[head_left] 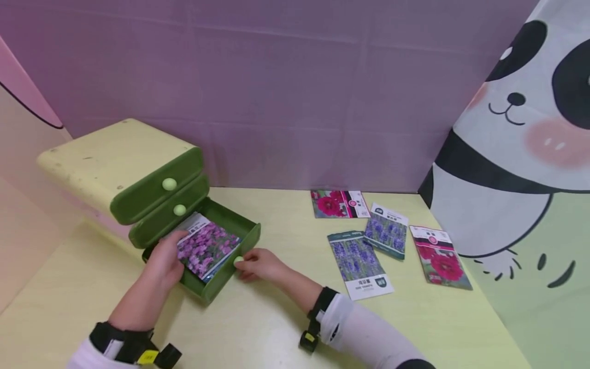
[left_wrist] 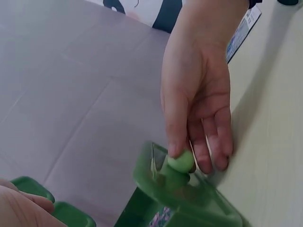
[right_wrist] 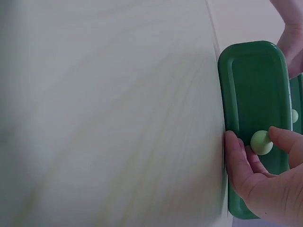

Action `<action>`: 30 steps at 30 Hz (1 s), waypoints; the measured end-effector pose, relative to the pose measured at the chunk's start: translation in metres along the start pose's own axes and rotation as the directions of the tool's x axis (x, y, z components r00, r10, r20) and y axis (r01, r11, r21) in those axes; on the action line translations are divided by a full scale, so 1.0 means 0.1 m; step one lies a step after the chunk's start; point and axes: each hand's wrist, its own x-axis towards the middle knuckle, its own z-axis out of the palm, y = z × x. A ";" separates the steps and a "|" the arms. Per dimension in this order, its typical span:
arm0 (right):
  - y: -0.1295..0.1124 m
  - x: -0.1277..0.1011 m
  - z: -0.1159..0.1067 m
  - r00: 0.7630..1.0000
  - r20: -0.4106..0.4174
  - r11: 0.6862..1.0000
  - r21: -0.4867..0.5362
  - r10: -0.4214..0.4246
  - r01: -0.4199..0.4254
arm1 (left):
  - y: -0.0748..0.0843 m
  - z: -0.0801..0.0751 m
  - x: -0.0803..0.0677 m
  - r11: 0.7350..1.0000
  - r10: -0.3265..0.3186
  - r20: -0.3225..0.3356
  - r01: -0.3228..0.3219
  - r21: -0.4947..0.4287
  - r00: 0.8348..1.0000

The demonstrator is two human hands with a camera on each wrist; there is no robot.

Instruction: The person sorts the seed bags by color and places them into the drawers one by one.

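The lowest green drawer (head_left: 251,237) of a small cabinet is pulled out. Inside it lies a seed packet (head_left: 207,248) printed with pink-purple flowers. My left hand (head_left: 165,260) grips this packet by its left edge, thumb on top; the other fingers are hidden. At the drawer front, my right hand (head_left: 261,265) pinches the round pale-green knob (right_wrist: 261,142) between thumb and fingers. In the left wrist view the right hand (left_wrist: 199,104) comes down to the knob, and part of the left hand (left_wrist: 21,208) shows at the lower left corner.
The cream cabinet (head_left: 120,156) stands at the left with two upper drawers (head_left: 159,192) pushed in. On the table at the right lie two purple-flower packets (head_left: 359,261) and two red-flower packets (head_left: 442,256). A purple cloth (head_left: 286,102) hangs behind; a panda-print cloth (head_left: 498,220) is at the right.
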 end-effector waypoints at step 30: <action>0.00 -0.01 0.00 1.000 0.005 1.000 -0.030 0.004 -0.004 | 1.48 -0.24 -0.41 -0.359 0.548 0.647 -0.550 0.754 0.530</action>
